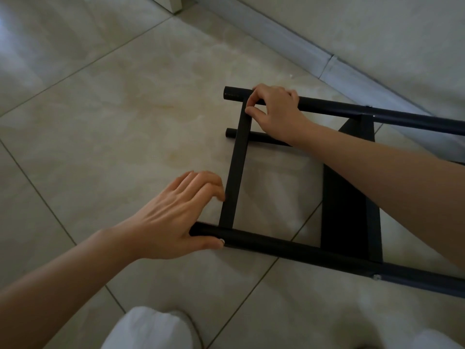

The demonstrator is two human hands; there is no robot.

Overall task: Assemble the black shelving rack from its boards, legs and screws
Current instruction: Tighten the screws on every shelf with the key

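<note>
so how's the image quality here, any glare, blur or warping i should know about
Head view: dim and flat, with soft glare on the floor tiles at upper left; wide-angle warping curves the tile joints and the baseboard; the left hand and right hand look reasonably sharp; the black rack frame loses surface detail in the low light, and the shelf board reads as near solid black.

The rack (349, 210) is showing black all over: its round legs (289, 250), the flat crossbar (236, 172) and the shelf board (344, 197) are all reading as matt black, with a small silvery screw (376, 277) glinting on the near leg. The floor tiles (125, 109) are appearing pale beige, marbled with faint yellowish clouding and crossed by thin grey grout lines. The skirting (289, 39) is looking light grey. White fabric (148, 328) is showing at the bottom edge.
</note>
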